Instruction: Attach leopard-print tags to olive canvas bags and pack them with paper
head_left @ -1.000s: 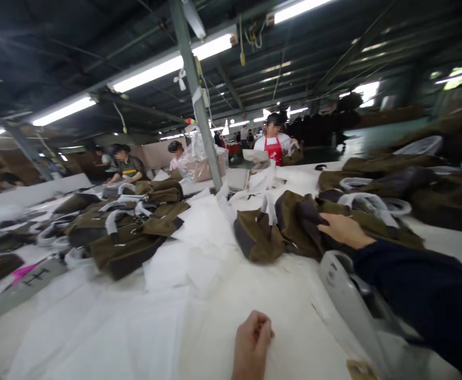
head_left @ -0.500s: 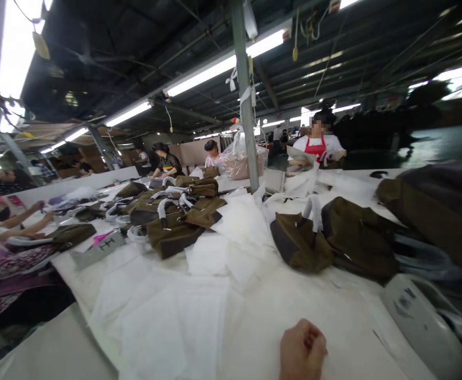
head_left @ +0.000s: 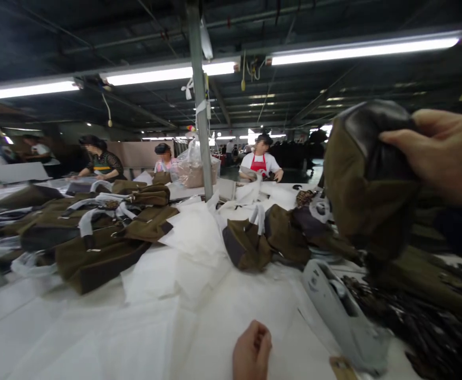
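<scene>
My right hand point(head_left: 446, 150) pinches an olive bag point(head_left: 357, 184) by its black leather-like corner, thumb on the near side. The bag hangs raised above the table at the right, its lower part dark and blurred. Low in the middle, my left hand point(head_left: 252, 349) is loosely curled over the white table point(head_left: 223, 316), and nothing shows in its fingers. Beyond it lie smaller olive bags with wrapped handles, one a bag with a dark base point(head_left: 247, 245). Thin white sheets point(head_left: 152, 277) spread to the left of my left hand.
A grey machine casing point(head_left: 342, 316) stands right of my left hand, with a heap of dark straps point(head_left: 424, 316) beside it. Several olive bags point(head_left: 100, 258) pile up on the left. A metal post point(head_left: 201, 105) rises from the table. A person in a red apron point(head_left: 258, 163) works opposite.
The view has turned to the right. My right hand has come into view with the olive bag, now held up higher. My left hand keeps its curled shape.
</scene>
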Demonstrator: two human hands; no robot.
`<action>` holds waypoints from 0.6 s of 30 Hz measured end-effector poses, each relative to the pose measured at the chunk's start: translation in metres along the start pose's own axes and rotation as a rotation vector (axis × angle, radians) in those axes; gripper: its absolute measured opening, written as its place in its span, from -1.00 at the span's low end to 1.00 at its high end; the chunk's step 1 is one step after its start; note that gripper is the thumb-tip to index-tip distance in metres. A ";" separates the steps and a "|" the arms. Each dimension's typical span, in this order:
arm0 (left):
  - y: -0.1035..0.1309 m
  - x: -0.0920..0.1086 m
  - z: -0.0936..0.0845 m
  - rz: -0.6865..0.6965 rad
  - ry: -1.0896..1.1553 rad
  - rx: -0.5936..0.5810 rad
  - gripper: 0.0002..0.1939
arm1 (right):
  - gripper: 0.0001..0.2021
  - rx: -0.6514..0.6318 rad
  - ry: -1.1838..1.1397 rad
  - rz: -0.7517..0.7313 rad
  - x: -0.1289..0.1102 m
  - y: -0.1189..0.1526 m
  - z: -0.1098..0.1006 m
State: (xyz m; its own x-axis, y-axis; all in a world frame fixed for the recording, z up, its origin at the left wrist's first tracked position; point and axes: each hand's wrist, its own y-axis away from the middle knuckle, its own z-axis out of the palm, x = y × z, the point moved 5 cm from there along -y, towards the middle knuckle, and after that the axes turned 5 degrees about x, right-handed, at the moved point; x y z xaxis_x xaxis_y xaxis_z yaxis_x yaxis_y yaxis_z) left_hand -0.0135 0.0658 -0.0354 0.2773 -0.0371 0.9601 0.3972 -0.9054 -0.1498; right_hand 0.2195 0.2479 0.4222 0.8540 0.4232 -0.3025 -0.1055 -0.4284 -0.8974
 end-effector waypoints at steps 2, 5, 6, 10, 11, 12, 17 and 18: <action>0.002 0.001 0.000 -0.010 -0.020 0.005 -0.78 | -0.30 0.025 -0.236 -0.033 -0.045 -0.003 -0.014; 0.004 0.006 0.000 -0.020 -0.056 -0.016 -0.81 | -0.51 0.137 -0.471 -0.200 -0.108 -0.005 -0.031; 0.004 0.008 -0.001 -0.018 -0.071 -0.024 -0.81 | -0.61 0.178 -0.545 -0.258 -0.130 -0.006 -0.033; 0.003 0.013 -0.004 -0.001 -0.116 -0.014 -0.80 | -0.65 0.287 -0.784 -0.525 -0.240 -0.011 -0.017; 0.003 0.013 -0.005 0.001 -0.118 -0.010 -0.79 | -0.60 0.309 -0.849 -0.614 -0.273 -0.011 -0.006; 0.003 0.013 -0.006 0.005 -0.114 -0.011 -0.78 | -0.52 0.336 -0.907 -0.702 -0.307 -0.009 0.007; 0.006 0.023 -0.011 0.007 -0.079 -0.033 -0.69 | -0.40 0.068 -0.493 -0.973 -0.430 0.045 0.098; 0.007 0.026 -0.013 0.007 -0.077 -0.025 -0.68 | -0.43 -0.030 -0.407 -1.009 -0.431 0.069 0.115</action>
State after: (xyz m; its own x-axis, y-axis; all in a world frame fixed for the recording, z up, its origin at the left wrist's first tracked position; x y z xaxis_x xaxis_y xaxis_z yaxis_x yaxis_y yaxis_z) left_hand -0.0146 0.0532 -0.0082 0.3470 -0.0112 0.9378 0.3735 -0.9156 -0.1492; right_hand -0.2148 0.1277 0.4533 0.3072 0.8213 0.4807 0.5671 0.2476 -0.7855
